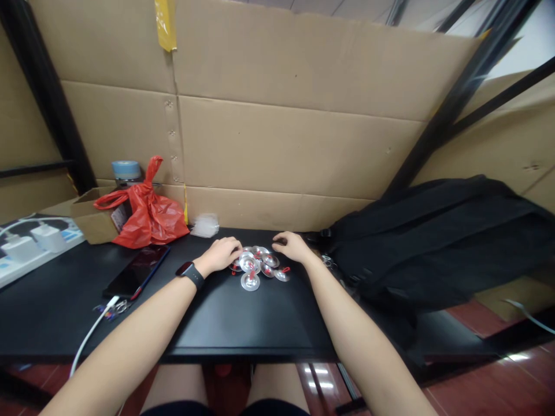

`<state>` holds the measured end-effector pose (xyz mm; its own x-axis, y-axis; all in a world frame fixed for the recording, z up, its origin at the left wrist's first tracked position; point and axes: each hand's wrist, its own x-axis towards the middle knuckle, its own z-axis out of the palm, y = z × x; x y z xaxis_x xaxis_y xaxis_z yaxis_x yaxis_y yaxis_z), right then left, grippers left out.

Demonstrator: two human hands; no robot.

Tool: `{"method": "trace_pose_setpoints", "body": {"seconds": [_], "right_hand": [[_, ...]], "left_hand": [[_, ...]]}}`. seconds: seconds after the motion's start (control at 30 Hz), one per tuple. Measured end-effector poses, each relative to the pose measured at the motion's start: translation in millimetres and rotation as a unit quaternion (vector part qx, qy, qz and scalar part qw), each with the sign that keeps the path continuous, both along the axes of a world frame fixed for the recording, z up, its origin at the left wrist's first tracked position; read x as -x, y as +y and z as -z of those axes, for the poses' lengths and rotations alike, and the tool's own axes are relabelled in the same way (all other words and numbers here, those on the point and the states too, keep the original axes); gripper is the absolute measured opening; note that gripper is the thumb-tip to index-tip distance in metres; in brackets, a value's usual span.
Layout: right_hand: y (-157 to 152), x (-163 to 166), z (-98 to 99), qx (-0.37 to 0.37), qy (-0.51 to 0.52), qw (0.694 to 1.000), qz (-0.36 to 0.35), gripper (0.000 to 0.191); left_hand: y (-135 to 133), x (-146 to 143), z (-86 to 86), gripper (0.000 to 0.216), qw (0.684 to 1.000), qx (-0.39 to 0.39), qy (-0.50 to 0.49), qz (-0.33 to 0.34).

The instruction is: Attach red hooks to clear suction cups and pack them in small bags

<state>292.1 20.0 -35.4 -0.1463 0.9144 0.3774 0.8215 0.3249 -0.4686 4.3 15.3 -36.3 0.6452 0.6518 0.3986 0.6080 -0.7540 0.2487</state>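
A loose pile of small silver finger cymbals with red loops lies on the black tabletop in front of me. Several overlap, and one sits a little nearer to me than the others. My left hand, with a dark watch on its wrist, rests at the pile's left edge, fingertips at the cymbals and nothing gripped. To the right and slightly behind the pile is my right hand, its thumb and bent fingers apart with nothing visible between them.
On the left are a phone on a white cable, a power strip, a cardboard box and a tied red bag. Small clear plastic bags lie at the back. A black backpack covers the right side.
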Motion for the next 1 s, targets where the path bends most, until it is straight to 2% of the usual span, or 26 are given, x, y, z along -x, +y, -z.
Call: {"method": "trace_pose_setpoints", "body": {"seconds": [0.13,0.33,0.4,0.57,0.67,0.77,0.9,1.0], "right_hand": [[-13,27,-12.4,-0.053,0.067,0.996,-0.040,0.018],[-46,79,-26.2,-0.043,0.095,0.980,-0.170,0.033],[-51,88,-25.4,-0.042,0.102,0.977,-0.183,0.031],[-53,91,-22.5,-0.053,0.121,0.978,-0.161,0.026],[-50,89,-23.7,-0.065,0.161,0.975,-0.141,0.025],[-47,88,-23.0,-0.057,0.222,0.965,-0.125,0.030],[-44,89,-18.8,-0.009,0.320,0.933,-0.163,0.041],[-44,91,-17.6,0.028,0.358,0.912,-0.199,0.046]], "left_hand": [[0,4,-10.3,0.013,0.999,-0.017,-0.044,0.006],[-9,3,-25.1,0.013,0.990,-0.027,-0.138,0.022],[-14,-1,-28.2,0.014,0.986,-0.028,-0.160,0.026],[-20,-8,-31.7,0.016,0.980,-0.017,-0.198,0.025],[-16,-7,-29.4,0.019,0.970,-0.006,-0.240,-0.026],[-11,-4,-25.8,0.018,0.968,0.033,-0.237,-0.069],[-10,-6,-23.0,0.015,0.966,0.091,-0.239,-0.020],[-11,-9,-21.7,0.015,0.965,0.085,-0.249,0.006]]}}
